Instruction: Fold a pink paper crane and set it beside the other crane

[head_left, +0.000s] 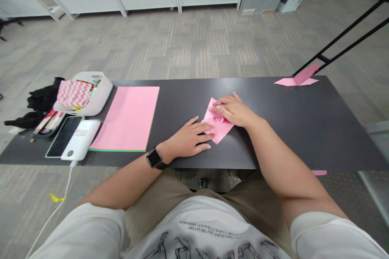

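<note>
A piece of folded pink paper (pixel 223 130) lies on the dark table in front of me, with creases and a raised fold near its middle. My left hand (pixel 194 138), fingers spread, rests flat with its fingertips on the paper's left edge. From the upper right, my right hand (pixel 233 110) lies over the paper's upper part, its fingers stretched out and pressing on it. Part of the paper is hidden under both hands. A smartwatch (pixel 154 158) is on my left wrist.
A stack of pink paper (pixel 129 119) lies to the left, beside a white power bank (pixel 80 139), a phone (pixel 64 137) and a white basket (pixel 101 93). A folded pink paper bird (pixel 299 79) stands at the far right. The table's near edge (pixel 219 167) is close to my lap.
</note>
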Action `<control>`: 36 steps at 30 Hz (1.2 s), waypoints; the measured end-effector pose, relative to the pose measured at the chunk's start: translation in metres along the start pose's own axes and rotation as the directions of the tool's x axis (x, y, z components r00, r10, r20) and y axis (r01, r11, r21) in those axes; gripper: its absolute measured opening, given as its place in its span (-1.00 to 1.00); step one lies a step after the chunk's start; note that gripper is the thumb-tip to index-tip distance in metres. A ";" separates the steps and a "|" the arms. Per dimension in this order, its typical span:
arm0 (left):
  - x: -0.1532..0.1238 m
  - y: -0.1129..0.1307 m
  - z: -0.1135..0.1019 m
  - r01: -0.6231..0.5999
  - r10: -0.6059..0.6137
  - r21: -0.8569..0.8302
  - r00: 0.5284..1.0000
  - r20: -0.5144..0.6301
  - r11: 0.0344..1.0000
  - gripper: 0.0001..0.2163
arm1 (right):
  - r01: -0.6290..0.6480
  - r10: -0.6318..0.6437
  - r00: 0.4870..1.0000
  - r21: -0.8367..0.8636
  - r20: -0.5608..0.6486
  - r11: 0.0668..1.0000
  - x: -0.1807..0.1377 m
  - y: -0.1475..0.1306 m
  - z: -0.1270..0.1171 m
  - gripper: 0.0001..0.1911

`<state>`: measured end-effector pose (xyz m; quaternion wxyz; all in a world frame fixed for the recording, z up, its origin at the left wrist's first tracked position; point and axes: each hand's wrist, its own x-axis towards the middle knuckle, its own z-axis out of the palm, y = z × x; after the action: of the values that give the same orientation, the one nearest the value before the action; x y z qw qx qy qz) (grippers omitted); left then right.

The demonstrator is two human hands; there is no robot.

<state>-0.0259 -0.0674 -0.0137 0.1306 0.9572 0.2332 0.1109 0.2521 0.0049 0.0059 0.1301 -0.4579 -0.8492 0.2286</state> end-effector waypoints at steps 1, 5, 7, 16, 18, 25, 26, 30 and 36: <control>0.000 0.000 0.000 0.000 0.000 0.002 1.000 -0.009 1.000 -0.62 | 0.000 0.000 1.000 0.001 0.000 1.000 0.000 0.000 0.000 -0.38; 0.001 0.000 0.000 0.002 -0.002 0.001 0.999 -0.041 1.000 -0.65 | -0.003 0.003 1.000 -0.001 -0.004 1.000 -0.001 0.000 0.001 -0.39; 0.001 0.001 0.000 0.001 -0.001 -0.004 0.998 -0.056 1.000 -0.63 | -0.004 0.003 1.000 -0.005 -0.007 1.000 -0.001 0.000 0.001 -0.38; 0.002 0.001 0.001 -0.063 0.063 0.005 0.997 -0.049 0.998 -0.59 | -0.017 0.017 1.000 -0.014 0.000 1.000 0.000 0.000 0.001 -0.43; 0.001 0.001 0.000 -0.095 0.095 0.001 0.994 -0.046 0.995 -0.59 | -0.015 0.015 1.000 -0.013 0.002 1.000 0.000 0.000 0.001 -0.42; 0.001 0.004 -0.002 -0.130 0.130 -0.012 0.991 -0.026 0.991 -0.61 | -0.014 0.014 1.000 -0.007 0.000 1.000 0.000 -0.001 0.001 -0.42; 0.001 0.005 -0.002 -0.132 0.132 -0.016 0.991 -0.023 0.991 -0.61 | -0.013 0.013 1.000 -0.006 0.000 1.000 0.000 -0.002 0.001 -0.42; 0.000 0.008 0.000 -0.141 0.141 -0.025 0.990 -0.009 0.990 -0.59 | -0.011 0.011 1.000 -0.002 -0.002 1.000 0.000 -0.002 0.001 -0.41; 0.000 0.006 0.002 -0.143 0.143 -0.011 0.990 -0.006 0.990 -0.58 | -0.006 0.006 1.000 -0.022 -0.004 1.000 0.000 -0.002 0.003 -0.43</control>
<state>-0.0225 -0.0729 -0.0132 0.1271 0.9704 0.1638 0.1239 0.2496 0.0036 0.0045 0.1260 -0.4624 -0.8500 0.2187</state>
